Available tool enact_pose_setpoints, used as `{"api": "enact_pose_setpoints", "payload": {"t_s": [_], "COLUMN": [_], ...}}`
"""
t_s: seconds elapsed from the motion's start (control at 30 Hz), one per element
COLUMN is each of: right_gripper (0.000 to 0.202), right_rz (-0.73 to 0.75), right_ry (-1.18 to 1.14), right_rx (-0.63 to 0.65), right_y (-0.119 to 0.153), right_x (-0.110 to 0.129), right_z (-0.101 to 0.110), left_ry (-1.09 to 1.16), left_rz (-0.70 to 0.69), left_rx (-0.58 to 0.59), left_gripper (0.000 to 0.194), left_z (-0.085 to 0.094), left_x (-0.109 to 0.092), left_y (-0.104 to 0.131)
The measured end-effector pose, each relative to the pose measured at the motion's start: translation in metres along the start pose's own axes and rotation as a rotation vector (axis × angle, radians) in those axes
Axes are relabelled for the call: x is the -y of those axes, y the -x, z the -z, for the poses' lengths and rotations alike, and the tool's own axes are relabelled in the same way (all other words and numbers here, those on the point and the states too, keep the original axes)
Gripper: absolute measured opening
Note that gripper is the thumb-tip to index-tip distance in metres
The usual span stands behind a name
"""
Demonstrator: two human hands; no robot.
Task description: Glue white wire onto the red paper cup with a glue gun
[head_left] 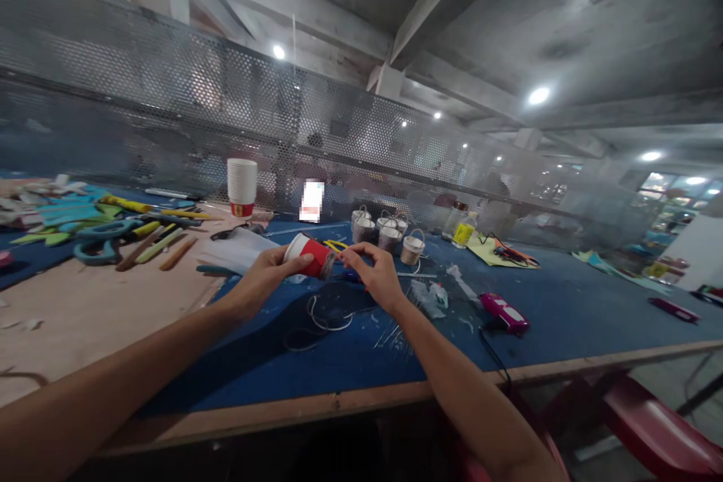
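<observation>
On the left, a stack of paper cups [242, 184] stands near the perforated metal screen [254, 105], behind scissors [107, 239] and wooden-handled tools. The left hand [268, 271] grips a red-and-white paper cup [309, 254], tilted above the blue-topped table [242, 369]. The right hand [373, 271] has its fingertips pinched together at the cup's dark end; what they pinch is too small to tell. Farther right, small handled buckets [389, 233] stand grouped, then a magenta glue gun [504, 314].

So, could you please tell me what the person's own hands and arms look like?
The left hand and right hand are both ungloved. The left forearm and right forearm are bare too, with no sleeve, watch or bracelet in view. The picture is too small to tell whether any ring is worn.
</observation>
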State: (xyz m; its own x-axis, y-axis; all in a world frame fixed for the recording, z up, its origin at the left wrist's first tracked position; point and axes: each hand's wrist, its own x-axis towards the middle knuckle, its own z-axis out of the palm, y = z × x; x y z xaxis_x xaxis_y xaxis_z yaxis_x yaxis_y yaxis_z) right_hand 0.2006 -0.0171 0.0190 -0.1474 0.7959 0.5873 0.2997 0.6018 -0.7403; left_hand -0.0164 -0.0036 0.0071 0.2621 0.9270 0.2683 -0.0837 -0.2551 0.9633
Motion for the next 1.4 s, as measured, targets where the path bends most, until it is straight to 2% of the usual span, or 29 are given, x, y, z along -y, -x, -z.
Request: {"api": "enact_pose_setpoints", "payload": {"t_s": [0.17, 0.27, 0.37, 0.5, 0.57, 0.9, 1.1, 1.3, 1.4], "right_gripper": [0.041, 0.037, 0.028, 0.064, 0.074, 0.052, 0.053, 0.056, 0.048], "right_rz": [-0.030, -0.029, 0.020, 0.058, 0.067, 0.106, 0.167, 0.297, 0.310], "right_ry": [-0.103, -0.008, 0.082, 0.045, 0.062, 0.099, 0.211, 0.326, 0.317], "right_rx": [0.118, 0.037, -0.019, 0.114, 0.133, 0.047, 0.030, 0.000, -0.038], "right_y": [0.005, 0.003, 0.000, 0.000, 0.001, 0.000, 0.002, 0.003, 0.002], "right_x": [0.004, -0.001, -0.008, -0.015, -0.018, -0.016, -0.017, -0.012, -0.010], "right_z": [-0.002, -0.003, -0.005, -0.007, -0.009, -0.009, -0.009, -0.008, -0.005], "left_ry": [-0.032, -0.044, -0.028, 0.011, 0.047, 0.056, 0.155, 0.187, 0.195], "left_rz": [-0.068, -0.068, -0.115, -0.155, -0.145, -0.137, -0.077, -0.033, -0.038], "left_rx": [-0.061, -0.102, -0.091, -0.076, -0.057, 0.023, 0.039, 0.006, -0.001], "left_gripper": [0.026, 0.026, 0.028, 0.032, 0.032, 0.031, 0.031, 0.029, 0.029], "left_z": [0.003, 0.004, 0.003, 0.002, 0.002, 0.004, 0.003, 0.007, 0.009], "left_x": [-0.003, -0.003, -0.003, -0.002, -0.001, 0.005, 0.005, 0.011, 0.013], "left_y": [0.000, -0.002, -0.003, -0.004, -0.004, -0.004, -0.004, -0.007, -0.009]}}
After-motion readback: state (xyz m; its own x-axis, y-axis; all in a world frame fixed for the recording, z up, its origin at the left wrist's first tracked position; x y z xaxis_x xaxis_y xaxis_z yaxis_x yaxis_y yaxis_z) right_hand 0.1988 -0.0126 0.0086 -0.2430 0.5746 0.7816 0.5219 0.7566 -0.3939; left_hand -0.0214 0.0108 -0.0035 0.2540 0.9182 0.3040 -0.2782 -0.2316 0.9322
